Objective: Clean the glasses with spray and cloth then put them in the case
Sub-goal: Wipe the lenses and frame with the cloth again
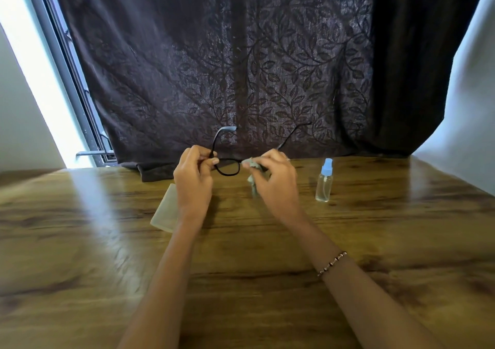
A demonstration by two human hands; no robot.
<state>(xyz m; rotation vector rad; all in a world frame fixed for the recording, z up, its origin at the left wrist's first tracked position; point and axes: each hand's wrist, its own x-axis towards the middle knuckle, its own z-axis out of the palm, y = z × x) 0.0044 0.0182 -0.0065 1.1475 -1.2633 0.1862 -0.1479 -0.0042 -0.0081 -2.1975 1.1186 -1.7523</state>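
Black-framed glasses point(228, 167) are held above the wooden table point(107, 241), temples unfolded and pointing away from me. My left hand point(193, 176) pinches the frame at its left hinge. My right hand point(276, 178) pinches a small grey cloth point(251, 164) against the right lens, which it hides; a tail of cloth hangs below. A clear spray bottle point(324, 181) with a blue cap stands upright to the right of my right hand. The pale translucent case point(165, 211) lies flat on the table under my left wrist, partly hidden.
A dark leaf-patterned curtain point(241, 67) hangs along the table's far edge, its hem resting on the wood. A window frame point(77, 89) with bright light is at the far left. A white wall point(471, 102) rises at the right.
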